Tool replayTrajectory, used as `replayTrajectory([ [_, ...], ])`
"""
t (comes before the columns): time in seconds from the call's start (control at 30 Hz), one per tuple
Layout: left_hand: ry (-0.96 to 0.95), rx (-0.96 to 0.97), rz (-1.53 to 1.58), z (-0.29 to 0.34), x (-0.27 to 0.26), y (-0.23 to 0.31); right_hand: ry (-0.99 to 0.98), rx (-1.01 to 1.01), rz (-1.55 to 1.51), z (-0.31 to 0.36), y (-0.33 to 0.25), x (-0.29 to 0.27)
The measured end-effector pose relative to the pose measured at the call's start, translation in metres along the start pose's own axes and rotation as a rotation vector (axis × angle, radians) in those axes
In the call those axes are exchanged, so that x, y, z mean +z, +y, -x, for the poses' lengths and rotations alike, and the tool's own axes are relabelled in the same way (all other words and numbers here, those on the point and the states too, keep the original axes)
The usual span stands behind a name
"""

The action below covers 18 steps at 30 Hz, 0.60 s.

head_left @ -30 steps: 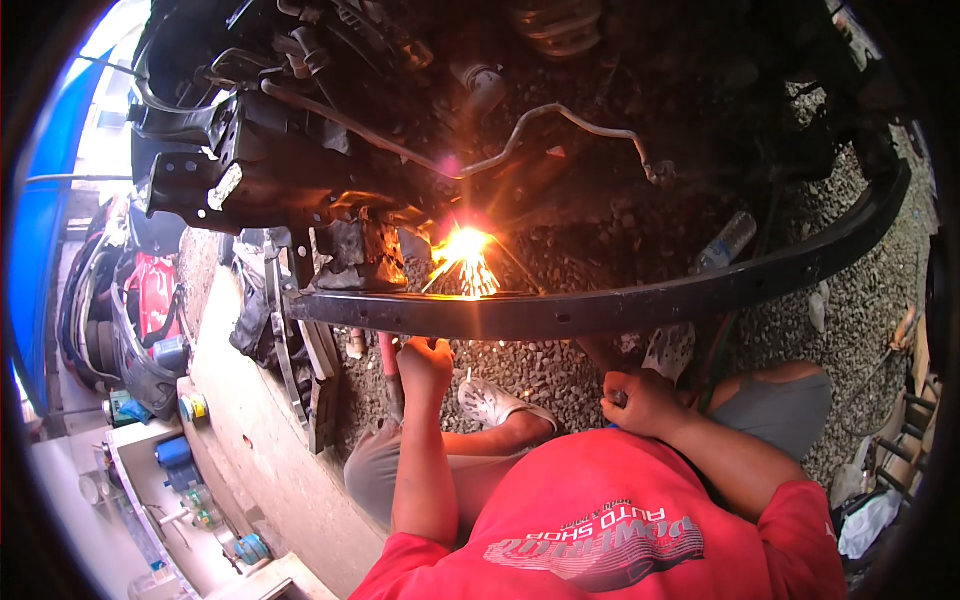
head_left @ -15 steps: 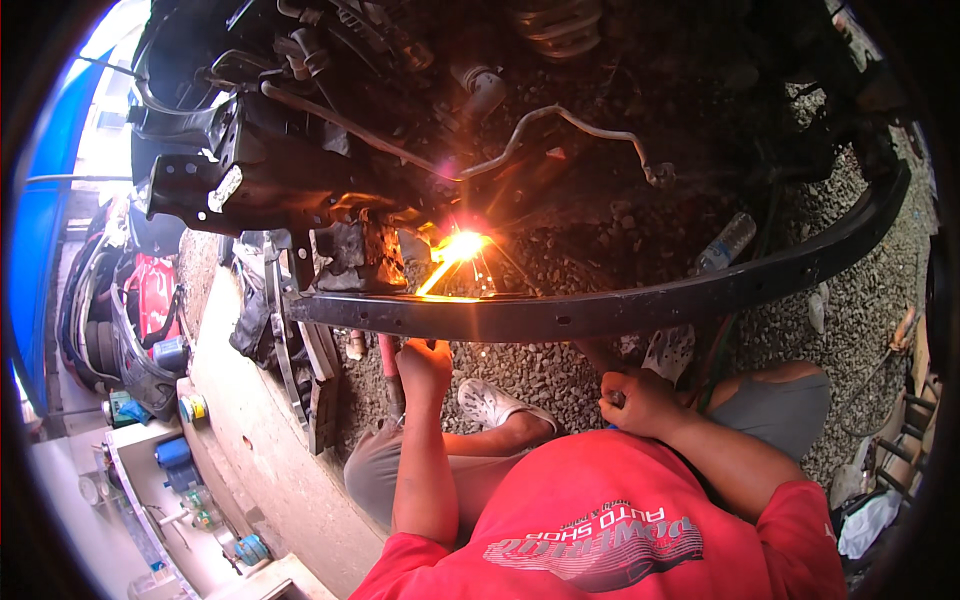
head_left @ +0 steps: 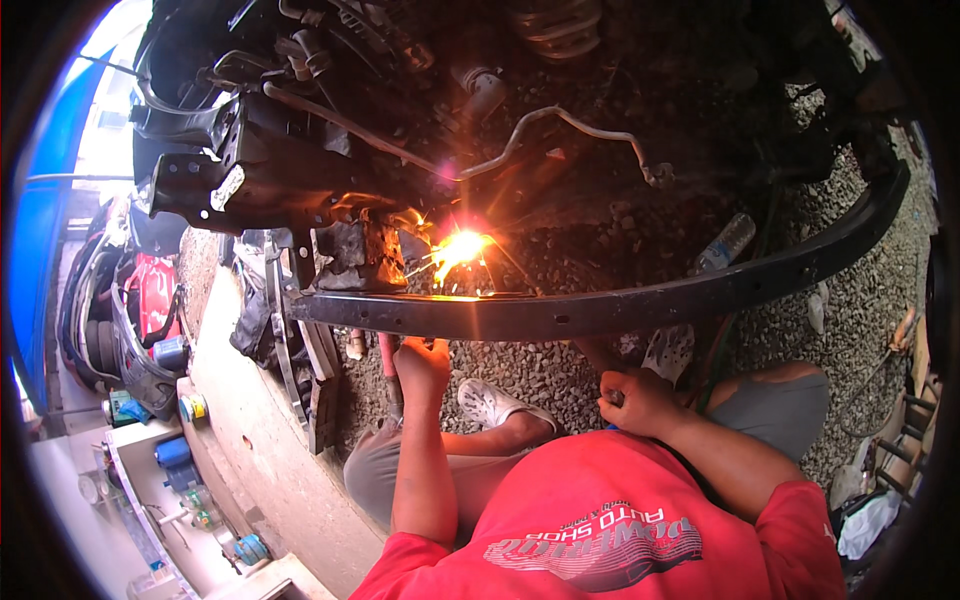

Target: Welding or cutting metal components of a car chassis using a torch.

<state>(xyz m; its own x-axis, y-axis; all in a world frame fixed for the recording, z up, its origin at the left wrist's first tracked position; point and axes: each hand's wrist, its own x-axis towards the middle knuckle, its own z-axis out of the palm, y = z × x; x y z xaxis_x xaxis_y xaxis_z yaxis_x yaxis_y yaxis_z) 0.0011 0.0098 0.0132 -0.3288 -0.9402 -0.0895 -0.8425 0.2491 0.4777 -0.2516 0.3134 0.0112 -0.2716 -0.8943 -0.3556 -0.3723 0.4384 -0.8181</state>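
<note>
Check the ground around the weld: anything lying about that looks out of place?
A clear plastic bottle lies tipped on the gravel just beyond the black metal beam, right of the bright sparks. It looks discarded there, among loose stones near the hot work.

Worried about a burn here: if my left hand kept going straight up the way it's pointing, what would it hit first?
Most likely the black metal bar just above your left hand, short of the sparks; depth is unclear.

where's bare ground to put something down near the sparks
Bare gravel lies between the left hand and right hand, under the black beam. Crowded left of the beam's end, with stacked parts.
</note>
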Motion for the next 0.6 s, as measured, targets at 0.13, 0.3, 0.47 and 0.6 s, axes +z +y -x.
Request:
replayTrajectory([
  [0.13, -0.046, 0.046, -0.028, 0.002, -0.006, -0.007, -0.011, -0.004, -0.018, -0.001, -0.001, -0.001],
  [0.3, -0.144, -0.050, 0.029, 0.011, -0.017, -0.008, -0.003, -0.018, -0.027, 0.001, 0.000, 0.000],
  [0.47, -0.231, -0.046, -0.054, 0.037, -0.045, -0.003, -0.048, -0.008, -0.002, 0.005, -0.003, -0.008],
  [0.6, -0.277, -0.115, -0.088, 0.050, -0.071, -0.018, 0.005, -0.059, -0.002, 0.011, 0.004, -0.003],
])
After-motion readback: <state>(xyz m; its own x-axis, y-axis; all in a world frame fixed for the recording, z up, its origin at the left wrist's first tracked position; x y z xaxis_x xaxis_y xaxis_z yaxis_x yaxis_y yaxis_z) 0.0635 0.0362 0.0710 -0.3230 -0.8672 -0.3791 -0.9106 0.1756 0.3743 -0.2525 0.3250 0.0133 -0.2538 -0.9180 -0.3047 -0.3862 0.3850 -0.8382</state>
